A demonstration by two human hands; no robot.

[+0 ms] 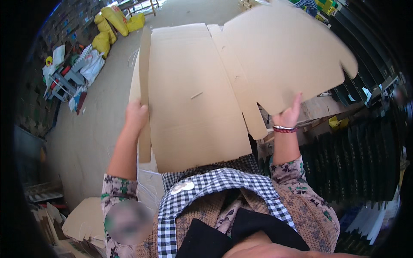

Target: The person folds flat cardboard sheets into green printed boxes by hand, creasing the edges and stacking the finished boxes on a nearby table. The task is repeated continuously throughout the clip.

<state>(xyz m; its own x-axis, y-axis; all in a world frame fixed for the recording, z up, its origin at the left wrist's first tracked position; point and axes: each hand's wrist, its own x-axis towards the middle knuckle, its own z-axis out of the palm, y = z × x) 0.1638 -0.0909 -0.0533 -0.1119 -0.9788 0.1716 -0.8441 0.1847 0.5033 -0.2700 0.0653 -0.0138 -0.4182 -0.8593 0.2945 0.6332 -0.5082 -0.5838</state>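
Observation:
A large unfolded cardboard box blank (189, 124) lies spread in front of my body, with crease lines and slots between its panels. Its narrow left flap stands folded up, and my left hand (137, 115) is closed around that edge. Under the wide right panel, near a notch, my right hand (289, 114) supports the board with the palm raised and the thumb stretched out; its other fingers are partly hidden beneath the cardboard. A small slit-like mark shows on the middle panel.
Yellow sacks (114, 21) and a pile of mixed goods (73, 73) sit at the far left. Dark stacked panels (352, 163) stand at the right beside a table (318, 107). More cardboard (88, 219) leans at the lower left. Another person (307, 5) is at the far right.

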